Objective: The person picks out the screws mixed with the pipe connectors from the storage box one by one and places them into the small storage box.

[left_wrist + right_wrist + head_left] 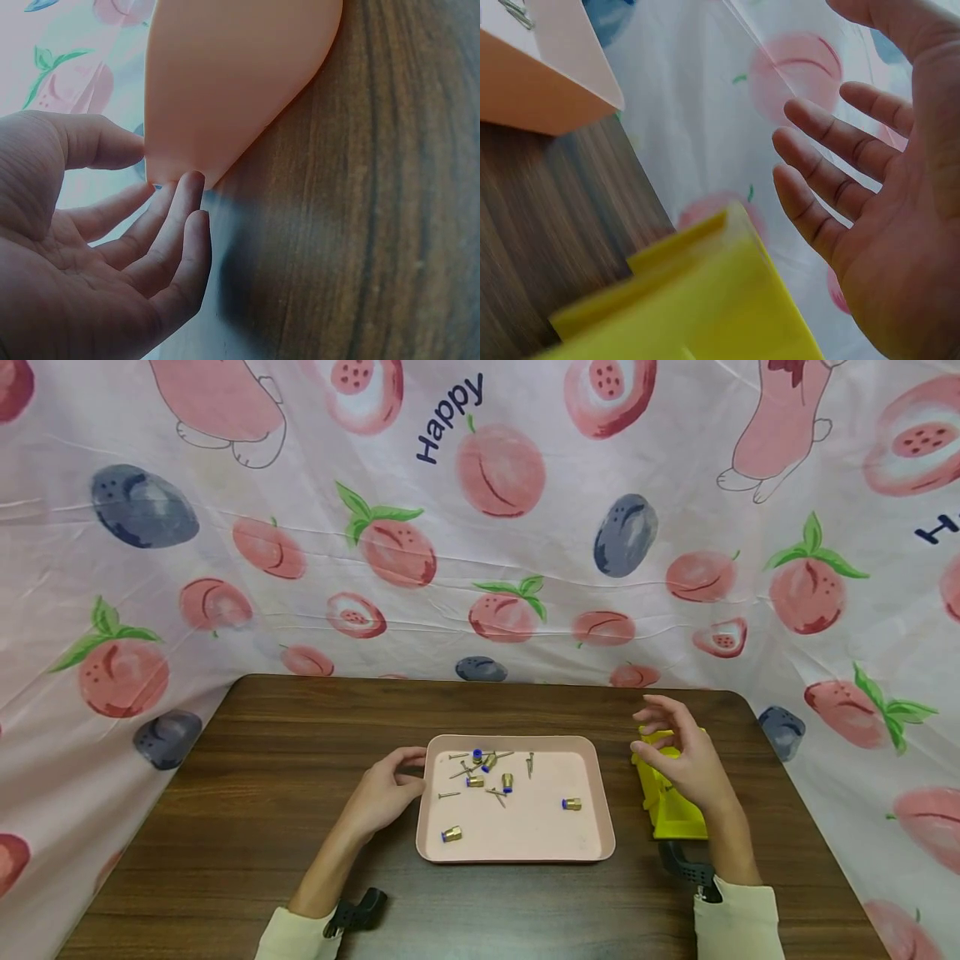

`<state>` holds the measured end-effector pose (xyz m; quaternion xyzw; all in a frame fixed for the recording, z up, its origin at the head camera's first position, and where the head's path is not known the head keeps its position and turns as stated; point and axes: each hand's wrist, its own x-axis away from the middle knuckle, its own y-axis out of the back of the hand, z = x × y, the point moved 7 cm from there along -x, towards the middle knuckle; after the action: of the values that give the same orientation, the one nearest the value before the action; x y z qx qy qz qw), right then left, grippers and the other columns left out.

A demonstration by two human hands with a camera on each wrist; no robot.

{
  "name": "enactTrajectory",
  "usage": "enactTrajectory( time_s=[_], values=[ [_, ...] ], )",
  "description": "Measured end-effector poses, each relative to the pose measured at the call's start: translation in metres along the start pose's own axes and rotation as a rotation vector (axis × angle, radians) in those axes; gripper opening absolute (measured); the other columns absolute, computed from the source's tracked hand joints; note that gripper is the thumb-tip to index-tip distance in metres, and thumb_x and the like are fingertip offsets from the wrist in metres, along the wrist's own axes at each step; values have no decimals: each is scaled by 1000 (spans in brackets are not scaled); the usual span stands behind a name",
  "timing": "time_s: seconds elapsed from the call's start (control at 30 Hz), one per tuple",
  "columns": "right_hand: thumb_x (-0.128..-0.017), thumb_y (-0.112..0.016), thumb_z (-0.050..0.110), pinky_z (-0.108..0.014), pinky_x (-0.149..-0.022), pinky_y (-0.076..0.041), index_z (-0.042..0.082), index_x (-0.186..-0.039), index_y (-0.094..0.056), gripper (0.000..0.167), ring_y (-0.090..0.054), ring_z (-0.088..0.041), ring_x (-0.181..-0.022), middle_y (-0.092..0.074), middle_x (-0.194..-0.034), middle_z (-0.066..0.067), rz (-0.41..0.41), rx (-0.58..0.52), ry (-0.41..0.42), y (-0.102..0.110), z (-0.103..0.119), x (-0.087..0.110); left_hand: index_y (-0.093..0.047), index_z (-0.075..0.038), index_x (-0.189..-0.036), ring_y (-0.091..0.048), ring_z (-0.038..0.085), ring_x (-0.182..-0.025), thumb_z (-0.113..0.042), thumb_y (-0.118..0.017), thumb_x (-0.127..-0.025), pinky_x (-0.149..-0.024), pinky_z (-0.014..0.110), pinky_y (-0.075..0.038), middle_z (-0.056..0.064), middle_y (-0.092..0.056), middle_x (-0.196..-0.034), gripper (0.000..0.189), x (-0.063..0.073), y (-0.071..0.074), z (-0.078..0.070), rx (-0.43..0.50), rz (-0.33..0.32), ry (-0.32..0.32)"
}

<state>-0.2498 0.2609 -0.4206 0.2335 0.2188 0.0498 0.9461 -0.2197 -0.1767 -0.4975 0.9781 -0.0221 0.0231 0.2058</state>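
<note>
A shallow pink tray (525,849) sits on the table with several brass push-in fittings (572,804) with blue collars and several screws (448,795) scattered in it. At the tray's left rim is my left hand (384,797), its thumb and fingertips touching the edge. The left wrist view shows the fingertips against the tray's outer wall (240,60). Over a yellow plastic bin (678,822), right of the tray, my right hand (690,764) hovers with fingers spread and nothing held. That hand and forearm partly cover the bin, so most of its inside is hidden.
The dark wooden table (322,718) extends around the tray and bin. A fruit-printed cloth (525,552) hangs behind and along both sides of it. Black wrist mounts (360,910) sit on both forearms.
</note>
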Motion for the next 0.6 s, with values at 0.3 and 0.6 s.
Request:
enactTrajectory(
  time_s=[0.3, 0.6],
  values=[
    [-95, -81, -1, -25, -88, -55, 3, -160, -48, 73, -64, -33, -107, -69, -134, -18, 115, -13, 31, -38, 9, -9, -66, -1, -146, -77, 24, -101, -1, -71, -94, -87, 35, -55, 17, -74, -136, 52, 0, 0, 1, -8, -1, 1],
    [-90, -88, 1, -38, -87, -57, 5, -160, -49, 80, -62, -44, -106, -67, -132, -26, 218, -55, 63, -77, 16, -17, -66, 0, -145, -77, 25, -101, 0, -71, -94, -88, 36, -55, 18, -74, -136, 52, 0, 0, 0, -4, -6, -1]
  ],
)
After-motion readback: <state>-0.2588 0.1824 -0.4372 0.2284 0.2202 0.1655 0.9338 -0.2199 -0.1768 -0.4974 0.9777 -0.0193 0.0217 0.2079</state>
